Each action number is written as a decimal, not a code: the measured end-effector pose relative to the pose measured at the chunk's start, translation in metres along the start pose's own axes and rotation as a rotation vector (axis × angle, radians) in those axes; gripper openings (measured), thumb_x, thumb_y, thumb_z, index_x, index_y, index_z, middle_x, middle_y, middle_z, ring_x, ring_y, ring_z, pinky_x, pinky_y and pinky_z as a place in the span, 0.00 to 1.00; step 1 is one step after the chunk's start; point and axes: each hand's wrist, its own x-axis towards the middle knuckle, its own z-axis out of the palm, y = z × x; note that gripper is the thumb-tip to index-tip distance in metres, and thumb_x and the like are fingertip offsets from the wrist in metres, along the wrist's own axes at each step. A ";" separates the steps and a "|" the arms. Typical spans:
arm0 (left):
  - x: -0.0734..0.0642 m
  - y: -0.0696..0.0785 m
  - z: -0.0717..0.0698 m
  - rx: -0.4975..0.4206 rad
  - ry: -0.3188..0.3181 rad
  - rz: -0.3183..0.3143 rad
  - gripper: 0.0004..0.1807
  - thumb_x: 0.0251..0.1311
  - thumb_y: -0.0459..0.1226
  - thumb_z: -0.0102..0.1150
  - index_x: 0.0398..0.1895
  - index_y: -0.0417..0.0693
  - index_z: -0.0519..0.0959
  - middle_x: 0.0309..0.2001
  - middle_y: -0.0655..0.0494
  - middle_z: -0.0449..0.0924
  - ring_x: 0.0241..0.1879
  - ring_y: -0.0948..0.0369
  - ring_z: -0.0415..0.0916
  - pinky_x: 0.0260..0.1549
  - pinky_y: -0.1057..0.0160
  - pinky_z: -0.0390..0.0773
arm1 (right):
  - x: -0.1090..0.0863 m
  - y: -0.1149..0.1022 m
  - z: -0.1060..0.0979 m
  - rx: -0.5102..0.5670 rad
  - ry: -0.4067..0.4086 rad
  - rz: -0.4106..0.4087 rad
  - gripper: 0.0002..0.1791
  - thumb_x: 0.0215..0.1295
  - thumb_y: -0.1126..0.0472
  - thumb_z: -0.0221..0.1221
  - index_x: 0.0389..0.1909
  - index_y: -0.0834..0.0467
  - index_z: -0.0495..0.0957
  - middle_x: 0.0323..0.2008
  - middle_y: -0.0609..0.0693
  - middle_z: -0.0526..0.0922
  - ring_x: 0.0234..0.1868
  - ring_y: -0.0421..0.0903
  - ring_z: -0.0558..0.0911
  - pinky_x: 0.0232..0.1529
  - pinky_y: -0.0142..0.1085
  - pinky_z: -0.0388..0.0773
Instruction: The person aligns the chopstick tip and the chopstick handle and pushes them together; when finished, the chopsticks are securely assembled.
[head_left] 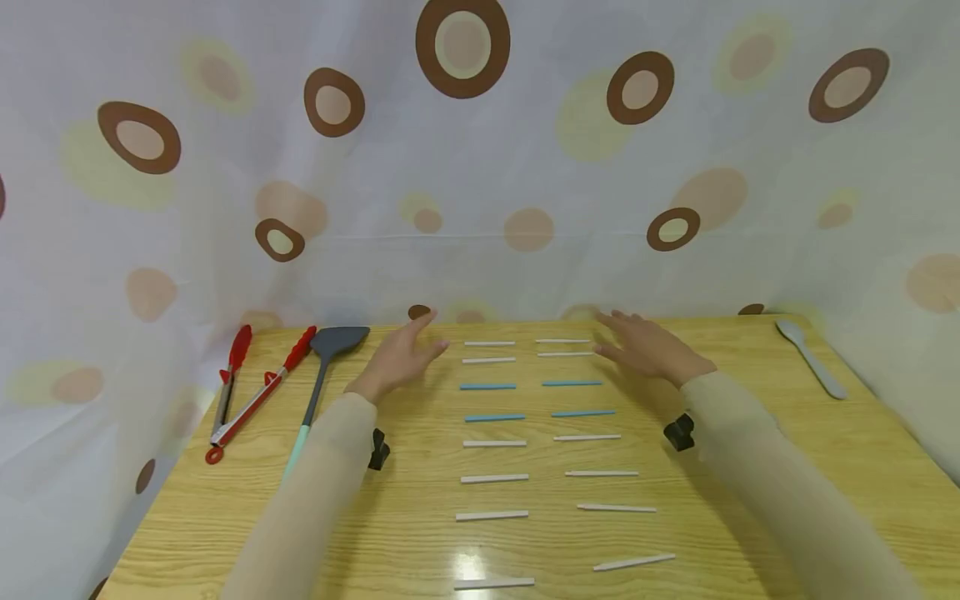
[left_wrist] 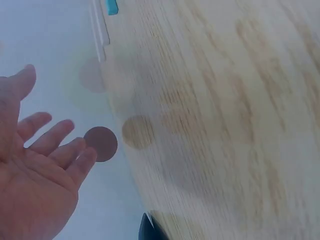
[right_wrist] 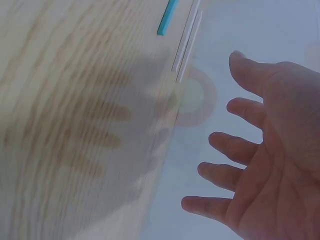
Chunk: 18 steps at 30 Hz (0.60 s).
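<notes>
Tongs (head_left: 255,406) and spatula (head_left: 316,392) are parked far left, probably for elbow room. The left hand (head_left: 397,360), spread and holding nothing, is by the far end of two columns of sticks (head_left: 487,387) in the middle, likely spaced so each stays separate; the right hand (head_left: 645,346) mirrors it, also spread and empty, with a spoon (head_left: 815,362) off right.

White sticks (head_left: 495,479), blue sticks (head_left: 495,417); brown-ringed pale curtain (head_left: 465,167).

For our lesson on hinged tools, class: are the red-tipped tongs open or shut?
The tongs are open: their red tips stand well apart, forming a V.
</notes>
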 end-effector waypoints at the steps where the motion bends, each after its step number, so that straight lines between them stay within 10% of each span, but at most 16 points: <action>1: 0.001 0.001 0.000 0.001 0.000 -0.004 0.37 0.73 0.52 0.51 0.78 0.47 0.55 0.74 0.46 0.56 0.70 0.44 0.57 0.64 0.41 0.62 | 0.003 -0.001 0.000 -0.001 -0.002 -0.010 0.37 0.76 0.47 0.51 0.75 0.66 0.55 0.70 0.74 0.54 0.68 0.75 0.54 0.66 0.67 0.49; 18: 0.036 0.018 0.038 0.201 0.027 0.047 0.20 0.70 0.39 0.59 0.61 0.41 0.78 0.60 0.48 0.77 0.57 0.51 0.76 0.55 0.53 0.75 | 0.047 -0.015 0.011 -0.024 0.056 -0.073 0.13 0.68 0.64 0.63 0.50 0.66 0.83 0.49 0.61 0.83 0.49 0.59 0.82 0.51 0.51 0.78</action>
